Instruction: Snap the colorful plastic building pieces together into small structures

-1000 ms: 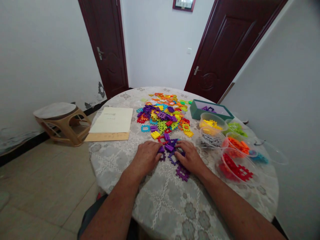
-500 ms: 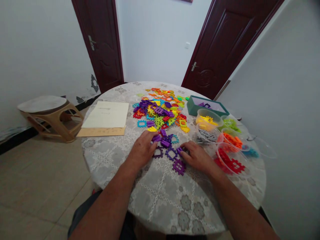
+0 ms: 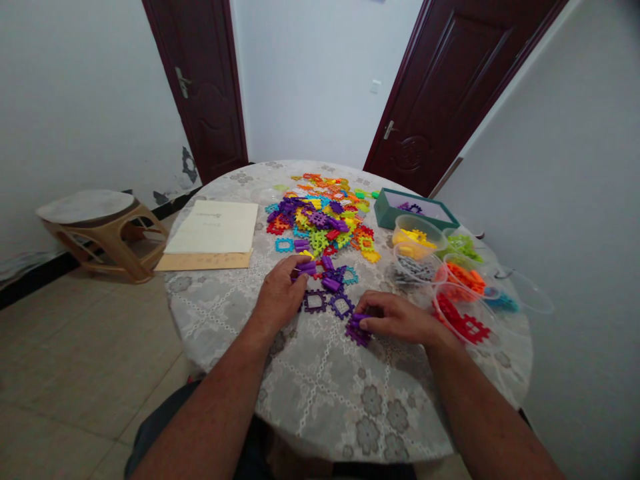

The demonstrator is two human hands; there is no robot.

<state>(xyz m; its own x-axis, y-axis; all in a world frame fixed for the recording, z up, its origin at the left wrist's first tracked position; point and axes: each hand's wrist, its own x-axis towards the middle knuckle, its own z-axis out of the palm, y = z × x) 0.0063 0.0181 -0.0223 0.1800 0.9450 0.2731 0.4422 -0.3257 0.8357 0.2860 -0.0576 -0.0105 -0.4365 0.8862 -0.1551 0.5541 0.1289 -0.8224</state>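
A round counter with a lacy cloth stands in a white room. A paper book lies at the left. The left hand pinches a small purple block just below the colorful pile. The right hand closes its fingers on a purple square lying on the counter, near the red bowl.

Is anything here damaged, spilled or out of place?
The wall paint beside the left door has flaked off in dark patches near the floor. The coloured pieces lie in a loose heap on the table, not in the bowls.
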